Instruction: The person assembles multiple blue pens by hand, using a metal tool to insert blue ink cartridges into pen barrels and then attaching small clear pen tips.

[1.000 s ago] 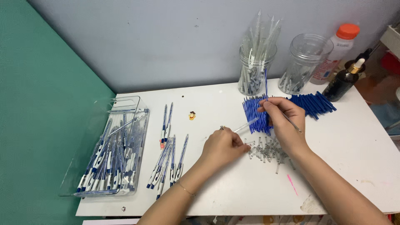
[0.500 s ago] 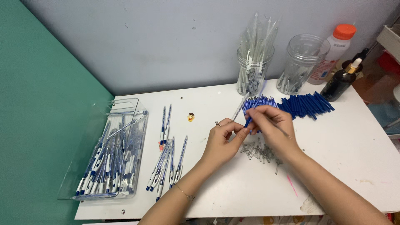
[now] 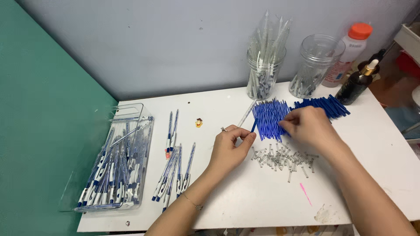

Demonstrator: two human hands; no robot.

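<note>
While seen from above over a white surface (image 3: pixel 245 205), left hand (image 3: pixel 229 148) holding a clear pen barrel (image 3: pixel 246 114) slanted up and away, with a blue piece at its lower end by the thumb. Fingers (image 3: pixel 245 140) of that hand curled and pressed together, pinching the barrel near its lower end. Right hand (image 3: pixel 308 126) resting on a fanned pile of blue refills (image 3: pixel 267 117), fingertips bent down and close together on the sticks; cannot tell whether one is actually pinched. Just below both hands, a loose scatter of small metal springs (image 3: pixel 282 157). Behind, a clear jar of barrels (image 3: pixel 264 72), a second, nearly empty clear jar (image 3: pixel 315 65), a white bottle with an orange cap (image 3: pixel 352 50) and a dark dropper bottle (image 3: pixel 358 83). More blue parts (image 3: pixel 326 105) lying just beyond the right hand. To the left, finished blue-and-white pens (image 3: pixel 175 170) in a loose row, and a clear tray (image 3: pixel 113 170) full of the same pens near the edge. Judged from this: best done by keeping the barrel steady and tilted, lifting a single refill cleanly from the pile without dragging its neighbours, and lining it up straight with the barrel opening before sliding in.
</note>
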